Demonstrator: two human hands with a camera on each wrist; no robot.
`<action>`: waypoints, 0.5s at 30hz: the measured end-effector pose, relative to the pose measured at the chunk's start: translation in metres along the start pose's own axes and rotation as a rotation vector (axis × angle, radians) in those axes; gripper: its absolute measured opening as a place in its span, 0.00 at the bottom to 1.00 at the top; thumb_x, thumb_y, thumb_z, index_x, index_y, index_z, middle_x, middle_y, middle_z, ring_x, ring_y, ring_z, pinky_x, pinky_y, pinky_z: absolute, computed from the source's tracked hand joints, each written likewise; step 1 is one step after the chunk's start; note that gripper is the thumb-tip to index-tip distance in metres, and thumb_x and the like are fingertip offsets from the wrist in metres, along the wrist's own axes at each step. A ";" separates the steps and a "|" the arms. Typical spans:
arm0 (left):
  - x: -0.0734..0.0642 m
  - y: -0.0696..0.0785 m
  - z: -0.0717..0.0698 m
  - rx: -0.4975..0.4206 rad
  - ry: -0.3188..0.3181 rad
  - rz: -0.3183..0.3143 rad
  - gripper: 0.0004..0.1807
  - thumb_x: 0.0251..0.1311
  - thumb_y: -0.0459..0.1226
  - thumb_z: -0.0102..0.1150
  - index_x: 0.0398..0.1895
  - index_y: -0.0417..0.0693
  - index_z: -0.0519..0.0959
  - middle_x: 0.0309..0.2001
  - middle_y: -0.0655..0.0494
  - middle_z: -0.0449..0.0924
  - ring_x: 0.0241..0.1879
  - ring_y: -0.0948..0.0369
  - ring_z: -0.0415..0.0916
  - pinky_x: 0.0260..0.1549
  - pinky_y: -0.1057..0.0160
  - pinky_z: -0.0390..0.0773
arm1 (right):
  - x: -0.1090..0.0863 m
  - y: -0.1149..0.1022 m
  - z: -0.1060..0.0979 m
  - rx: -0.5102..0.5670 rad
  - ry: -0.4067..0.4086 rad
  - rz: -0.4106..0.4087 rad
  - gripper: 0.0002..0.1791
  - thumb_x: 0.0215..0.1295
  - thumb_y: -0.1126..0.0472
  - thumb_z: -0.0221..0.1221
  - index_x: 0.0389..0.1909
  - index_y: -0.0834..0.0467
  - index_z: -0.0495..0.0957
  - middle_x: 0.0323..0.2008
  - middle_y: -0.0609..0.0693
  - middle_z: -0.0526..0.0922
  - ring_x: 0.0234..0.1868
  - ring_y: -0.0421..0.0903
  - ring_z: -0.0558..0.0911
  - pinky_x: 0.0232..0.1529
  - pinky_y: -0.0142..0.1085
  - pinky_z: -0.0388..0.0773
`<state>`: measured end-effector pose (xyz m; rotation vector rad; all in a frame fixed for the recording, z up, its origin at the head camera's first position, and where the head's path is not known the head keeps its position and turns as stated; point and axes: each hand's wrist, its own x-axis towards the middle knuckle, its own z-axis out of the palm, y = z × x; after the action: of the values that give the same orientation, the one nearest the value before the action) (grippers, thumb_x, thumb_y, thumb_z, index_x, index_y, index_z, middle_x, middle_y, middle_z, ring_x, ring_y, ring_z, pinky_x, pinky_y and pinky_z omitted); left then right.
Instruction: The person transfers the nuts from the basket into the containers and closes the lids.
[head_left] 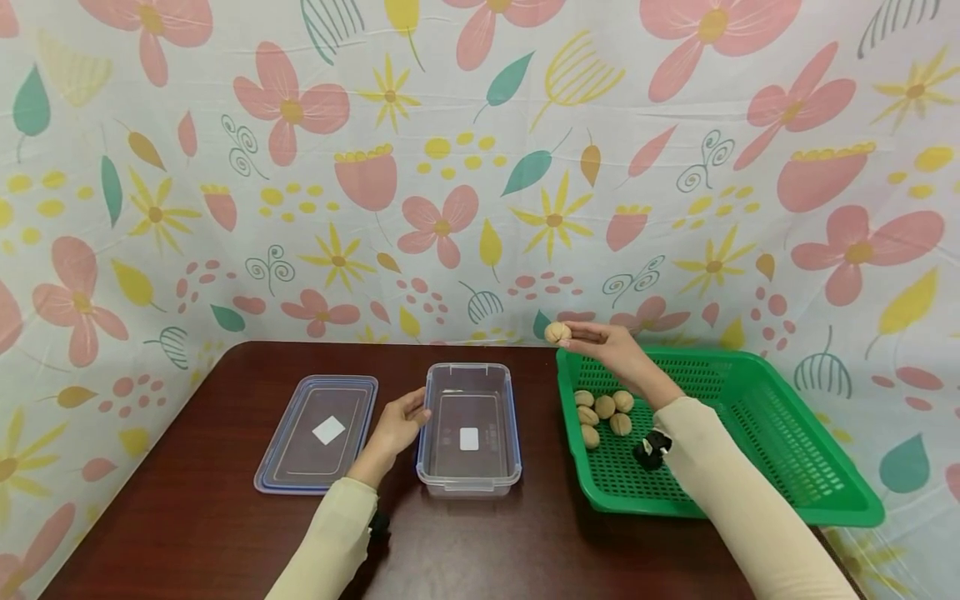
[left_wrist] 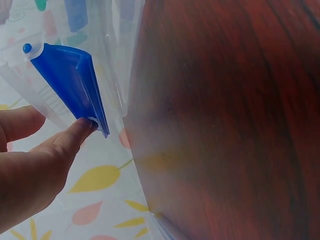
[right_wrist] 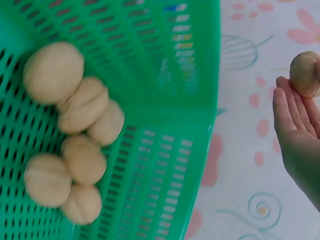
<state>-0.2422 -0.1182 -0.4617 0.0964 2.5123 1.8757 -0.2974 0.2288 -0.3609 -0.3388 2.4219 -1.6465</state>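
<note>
One round, tan walnut, pinched by right fingers; left fingers touch blue latch.

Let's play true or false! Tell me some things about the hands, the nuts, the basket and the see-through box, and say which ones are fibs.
1. The right hand holds a walnut. True.
2. The left hand touches the blue latch of the clear box. True.
3. The clear box is full of walnuts. False: no walnuts are in it.
4. Six walnuts show in the green basket. True.
5. The lid is snapped onto the clear box. False: it lies on the table, left of the box.
</note>
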 end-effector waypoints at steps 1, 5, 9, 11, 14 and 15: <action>0.000 0.000 0.000 -0.001 -0.002 0.002 0.24 0.66 0.24 0.49 0.65 0.26 0.64 0.63 0.30 0.66 0.61 0.40 0.67 0.57 0.50 0.72 | 0.001 -0.003 0.003 0.008 0.001 0.003 0.39 0.62 0.45 0.62 0.71 0.54 0.63 0.67 0.58 0.68 0.69 0.56 0.62 0.69 0.56 0.55; -0.001 0.000 -0.001 -0.005 -0.003 0.003 0.24 0.66 0.24 0.49 0.65 0.26 0.64 0.63 0.30 0.67 0.61 0.40 0.68 0.57 0.50 0.72 | 0.003 -0.012 0.016 0.058 -0.003 0.003 0.38 0.62 0.46 0.63 0.70 0.55 0.64 0.67 0.58 0.67 0.69 0.55 0.63 0.69 0.54 0.54; -0.001 -0.001 0.000 -0.010 -0.003 -0.008 0.24 0.66 0.24 0.50 0.65 0.28 0.65 0.63 0.31 0.67 0.62 0.41 0.68 0.57 0.50 0.72 | 0.006 -0.019 0.031 0.099 -0.019 -0.011 0.36 0.62 0.49 0.64 0.69 0.56 0.65 0.66 0.58 0.68 0.69 0.55 0.64 0.70 0.52 0.55; -0.001 0.000 0.000 -0.007 -0.002 -0.017 0.24 0.66 0.25 0.50 0.66 0.29 0.65 0.63 0.32 0.67 0.61 0.42 0.68 0.57 0.50 0.72 | 0.007 -0.021 0.038 0.107 -0.017 -0.019 0.35 0.63 0.50 0.63 0.69 0.57 0.65 0.65 0.59 0.70 0.68 0.55 0.64 0.70 0.52 0.55; 0.000 0.000 -0.001 0.000 -0.003 -0.027 0.24 0.66 0.25 0.50 0.66 0.30 0.65 0.62 0.32 0.68 0.61 0.42 0.68 0.57 0.51 0.72 | 0.008 -0.026 0.049 0.105 -0.005 -0.030 0.34 0.63 0.51 0.64 0.67 0.57 0.67 0.62 0.59 0.73 0.67 0.54 0.67 0.69 0.52 0.57; 0.000 0.000 -0.001 -0.001 -0.002 -0.031 0.24 0.67 0.26 0.51 0.66 0.30 0.65 0.62 0.32 0.68 0.61 0.42 0.68 0.58 0.51 0.72 | 0.008 -0.028 0.054 0.109 -0.001 -0.034 0.33 0.63 0.51 0.64 0.67 0.57 0.68 0.61 0.58 0.74 0.66 0.53 0.68 0.68 0.51 0.59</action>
<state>-0.2419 -0.1189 -0.4615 0.0595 2.4961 1.8652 -0.2877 0.1688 -0.3541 -0.3646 2.3268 -1.7835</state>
